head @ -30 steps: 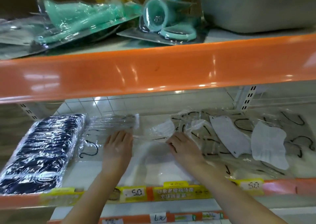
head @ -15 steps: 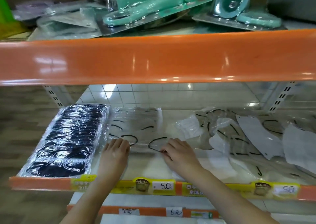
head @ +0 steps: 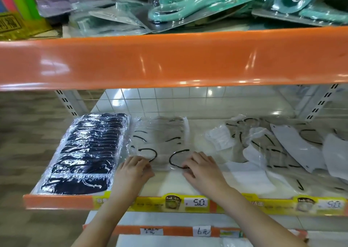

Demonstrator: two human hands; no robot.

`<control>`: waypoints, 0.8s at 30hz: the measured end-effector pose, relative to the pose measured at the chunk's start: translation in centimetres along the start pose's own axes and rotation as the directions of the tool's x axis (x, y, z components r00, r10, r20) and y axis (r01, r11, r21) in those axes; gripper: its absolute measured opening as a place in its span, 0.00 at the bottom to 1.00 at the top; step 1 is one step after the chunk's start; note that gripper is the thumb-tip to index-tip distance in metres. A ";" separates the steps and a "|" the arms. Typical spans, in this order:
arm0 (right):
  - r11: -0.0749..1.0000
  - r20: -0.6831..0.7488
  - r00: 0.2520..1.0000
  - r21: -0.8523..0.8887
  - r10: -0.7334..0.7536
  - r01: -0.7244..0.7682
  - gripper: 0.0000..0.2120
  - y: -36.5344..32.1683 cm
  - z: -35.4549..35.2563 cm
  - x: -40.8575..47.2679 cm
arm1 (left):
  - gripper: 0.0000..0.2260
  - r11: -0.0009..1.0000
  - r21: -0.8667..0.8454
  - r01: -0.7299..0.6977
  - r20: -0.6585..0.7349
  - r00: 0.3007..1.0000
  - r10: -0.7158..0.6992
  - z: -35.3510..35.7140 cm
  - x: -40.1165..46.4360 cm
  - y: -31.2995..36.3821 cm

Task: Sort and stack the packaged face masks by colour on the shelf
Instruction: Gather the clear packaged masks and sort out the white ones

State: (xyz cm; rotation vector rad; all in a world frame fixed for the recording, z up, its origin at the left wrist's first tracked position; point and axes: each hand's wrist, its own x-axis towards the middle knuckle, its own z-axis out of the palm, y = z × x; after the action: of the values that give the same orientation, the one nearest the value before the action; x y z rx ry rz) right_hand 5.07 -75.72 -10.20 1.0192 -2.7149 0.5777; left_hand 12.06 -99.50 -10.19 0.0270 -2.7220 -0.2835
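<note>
Seemingly midway, the dark stack [head: 84,152] stood finished while both hands, left hand [head: 132,169] and right hand [head: 202,168], pinched the front edge of the grey stack [head: 160,135], and the white masks [head: 282,145] remained scattered.

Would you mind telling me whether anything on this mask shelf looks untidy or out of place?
Yes. The white packaged masks on the right lie in a loose jumble, overlapping at odd angles. By contrast, the dark masks on the left sit in a neat row, and the middle stack under both hands looks squared up.
</note>
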 end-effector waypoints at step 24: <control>0.858 0.220 0.856 0.121 0.468 -0.500 0.09 -0.5 -2.4 4.6 | 0.18 0.987 -0.078 0.142 0.114 0.985 -0.132 -0.2 -0.4 0.5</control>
State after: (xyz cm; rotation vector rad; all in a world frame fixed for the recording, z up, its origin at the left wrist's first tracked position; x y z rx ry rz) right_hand 2.04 -77.81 -6.46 0.4117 -3.1518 0.8522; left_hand 12.56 -99.06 -10.05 0.1807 -2.8178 -0.4543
